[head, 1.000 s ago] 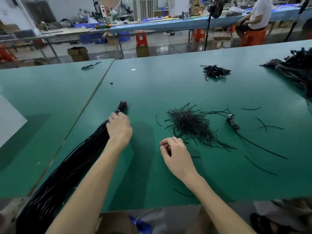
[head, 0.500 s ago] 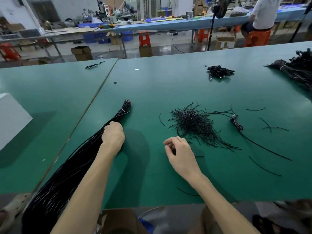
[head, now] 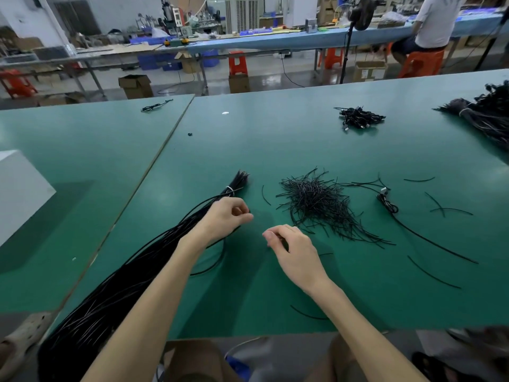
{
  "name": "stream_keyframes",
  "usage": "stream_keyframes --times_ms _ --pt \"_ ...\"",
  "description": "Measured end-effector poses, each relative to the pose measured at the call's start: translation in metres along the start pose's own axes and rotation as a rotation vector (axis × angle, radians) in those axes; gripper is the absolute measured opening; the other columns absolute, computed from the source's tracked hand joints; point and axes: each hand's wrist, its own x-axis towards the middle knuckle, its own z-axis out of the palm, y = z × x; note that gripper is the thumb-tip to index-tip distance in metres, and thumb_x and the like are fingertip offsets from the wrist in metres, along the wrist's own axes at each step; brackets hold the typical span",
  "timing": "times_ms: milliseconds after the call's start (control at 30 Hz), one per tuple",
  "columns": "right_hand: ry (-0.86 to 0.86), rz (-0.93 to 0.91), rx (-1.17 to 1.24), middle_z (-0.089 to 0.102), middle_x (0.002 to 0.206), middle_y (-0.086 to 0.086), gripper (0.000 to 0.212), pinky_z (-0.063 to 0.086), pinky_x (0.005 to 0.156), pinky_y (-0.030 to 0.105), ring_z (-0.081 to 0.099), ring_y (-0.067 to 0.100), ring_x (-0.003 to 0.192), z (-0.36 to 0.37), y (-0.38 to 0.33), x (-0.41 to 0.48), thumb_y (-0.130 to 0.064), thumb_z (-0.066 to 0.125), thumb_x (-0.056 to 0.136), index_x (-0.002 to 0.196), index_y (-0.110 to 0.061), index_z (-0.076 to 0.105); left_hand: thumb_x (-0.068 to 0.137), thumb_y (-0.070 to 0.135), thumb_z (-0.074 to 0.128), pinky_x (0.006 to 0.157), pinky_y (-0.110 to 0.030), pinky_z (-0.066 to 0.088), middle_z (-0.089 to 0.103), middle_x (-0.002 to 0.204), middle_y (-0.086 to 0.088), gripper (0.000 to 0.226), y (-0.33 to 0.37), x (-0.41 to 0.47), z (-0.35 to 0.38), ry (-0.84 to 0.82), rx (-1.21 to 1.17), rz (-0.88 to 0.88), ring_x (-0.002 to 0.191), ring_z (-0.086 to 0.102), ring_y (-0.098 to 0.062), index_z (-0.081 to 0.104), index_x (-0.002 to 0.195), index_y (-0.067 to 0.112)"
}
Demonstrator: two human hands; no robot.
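Head view, near to far. Long black wire bundle (head: 132,271) lies diagonally on the green table (head: 248,304), its tail running off the near-left edge. L hand (head: 223,219) sits over the bundle's upper part, fingers curled, thumb and forefinger pinching one loose strand (head: 213,267) that bows out to the right of the bundle. R hand (head: 296,253) is just beside it, apart from the bundle, fingers curled inward. Whether it holds anything cannot be told, as the palm is hidden. Beyond the L hand, a white tie (head: 230,190) binds the bundle near its far tip. To the right is a pile of short offcuts (head: 316,205), then a cable w/ plug (head: 387,201). Far off is a small heap of plugged leads (head: 359,118).

Assessment: step in hand appears to be separating a single strand from the bundle. Next move prob. calls for the R hand to take the strand's free end while the L hand draws it clear. The pull should run along the bundle, since the tie looks likely to snag neighbouring strands.
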Motion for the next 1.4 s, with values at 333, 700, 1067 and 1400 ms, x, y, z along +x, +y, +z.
stream_keyframes --times_ms 333,700,1067,1400 --pt "-0.005 -0.031 -0.046 0.061 0.091 -0.025 0.020 0.038 0.082 0.012 0.051 -0.004 0.100 0.000 0.000 -0.002 -0.046 0.054 0.103 0.103 -0.033 0.070 0.100 0.033 0.064 0.069 -0.035 0.047 0.058 0.088 0.005 0.020 -0.005 -0.015 -0.003 0.339 0.167 0.056 0.076 0.057 -0.018 0.069 0.090 0.017" --pt "-0.074 -0.199 -0.481 0.066 0.111 -0.003 0.051 0.039 0.101 0.034 0.054 0.018 0.109 0.009 -0.023 -0.001 -0.053 0.035 0.107 0.121 -0.015 0.067 0.099 0.053 0.055 0.111 -0.049 0.028 0.038 0.146 -0.016 0.078 -0.045 -0.011 -0.002 0.100 0.499 -0.171 0.137 0.033 -0.035 0.025 0.156 0.010" --pt "-0.091 0.093 -0.263 0.068 0.113 0.007 0.026 0.046 0.094 0.037 0.057 0.026 0.110 0.045 -0.057 0.025 -0.031 0.054 0.105 0.118 -0.011 0.062 0.098 0.011 0.050 0.092 -0.036 0.038 0.042 0.131 -0.016 0.042 -0.039 0.006 0.022 0.204 0.813 -0.166 0.118 0.042 -0.032 0.037 0.135 -0.003" --pt "-0.109 -0.211 -0.036 0.055 0.090 -0.015 0.006 0.041 0.079 0.017 0.048 0.002 0.088 0.047 -0.043 0.005 -0.015 0.059 0.101 0.095 -0.018 0.060 0.092 0.003 0.054 0.090 -0.038 0.039 0.044 0.127 -0.019 0.035 -0.050 0.020 0.002 0.246 0.797 -0.260 0.114 0.043 -0.035 0.043 0.125 -0.004"
